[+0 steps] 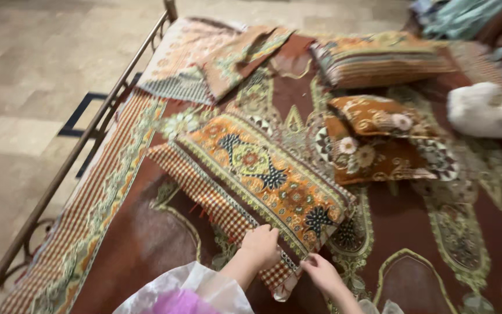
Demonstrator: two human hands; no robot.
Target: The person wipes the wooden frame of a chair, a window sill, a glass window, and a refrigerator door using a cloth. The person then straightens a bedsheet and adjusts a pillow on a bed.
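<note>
Orange patterned cushion (pixel 262 174), near end under closed left hand (pixel 261 246) and pinching right hand (pixel 319 272), fingertips hidden.

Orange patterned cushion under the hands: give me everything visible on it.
The orange cushion is a long rectangular pillow in woven-looking fabric with floral and dark medallion motifs, a pale green border, and a red-and-white checked side panel. It lies diagonally on the maroon bedspread, its far end toward the metal bed frame. The left hand and right hand both grip its near end, fingers curled on the edge. A brown floral cushion lies beside it.
</note>
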